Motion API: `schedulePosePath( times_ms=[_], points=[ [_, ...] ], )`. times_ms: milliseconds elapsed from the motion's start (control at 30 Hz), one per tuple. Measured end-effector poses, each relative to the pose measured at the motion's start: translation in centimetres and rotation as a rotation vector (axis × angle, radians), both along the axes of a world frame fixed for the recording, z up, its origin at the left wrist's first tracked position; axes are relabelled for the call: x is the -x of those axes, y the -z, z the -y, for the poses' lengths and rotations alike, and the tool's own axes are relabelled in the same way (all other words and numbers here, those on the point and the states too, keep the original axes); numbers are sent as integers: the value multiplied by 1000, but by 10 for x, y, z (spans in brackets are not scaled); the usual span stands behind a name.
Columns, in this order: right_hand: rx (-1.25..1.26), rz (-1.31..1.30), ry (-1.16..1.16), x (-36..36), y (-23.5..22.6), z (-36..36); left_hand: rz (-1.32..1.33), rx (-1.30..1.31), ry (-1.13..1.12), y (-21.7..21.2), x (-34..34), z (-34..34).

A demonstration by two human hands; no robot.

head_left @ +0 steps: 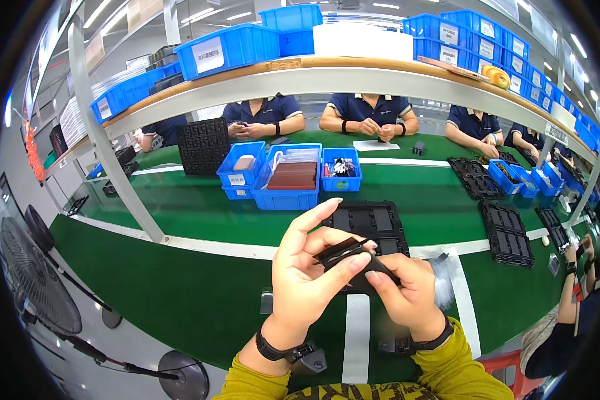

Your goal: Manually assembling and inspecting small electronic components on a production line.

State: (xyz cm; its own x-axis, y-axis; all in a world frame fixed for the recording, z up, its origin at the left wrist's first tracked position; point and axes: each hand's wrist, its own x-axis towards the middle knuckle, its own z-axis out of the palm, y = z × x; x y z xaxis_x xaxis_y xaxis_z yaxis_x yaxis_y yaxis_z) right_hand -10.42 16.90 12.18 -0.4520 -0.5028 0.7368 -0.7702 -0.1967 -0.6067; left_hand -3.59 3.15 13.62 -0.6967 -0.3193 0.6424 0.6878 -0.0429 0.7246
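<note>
Over the green table [180,287], near a partly hidden black tray [380,217], by the left hand [303,267] and the right hand [412,290] is gripped a flat, straight-edged black piece [383,264]; its underside is covered, and its fine detail cannot be made out.

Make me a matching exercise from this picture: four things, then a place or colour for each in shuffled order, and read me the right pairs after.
Things:
1. Black part
2. Big fan
3. Brown sheets
4. Sleeves

Places and colours:
A. In a blue bin
B. Mustard yellow
C. Left of the table
D. Held between left hand and right hand

Pairs: 1-D, 2-C, 3-A, 4-B
</note>
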Motion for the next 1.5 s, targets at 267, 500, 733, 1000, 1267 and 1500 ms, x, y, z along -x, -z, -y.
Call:
schedulePosePath(
  times_ms=[267, 500, 733, 1000, 1267, 1500],
  points=[
    [42, 73, -20, 0, 1, -2, 111, -221, 5, -8, -4, -13],
    [203, 348, -138, 2, 17, 5, 92, 12, 258, 7, 10, -13],
    [8, -103, 65, 23, -11, -24, 305, 110, 207, -9, -8, 6],
    [17, -141, -29, 25, -19, -31, 441, 323, 189, -6, -6, 2],
    [23, -168, -9, 23, -18, -32, 418, 391, 148, -5, -4, -1],
    [16, -210, 32, 22, -22, -34, 324, 504, 75, -2, -2, -1]
  ],
)
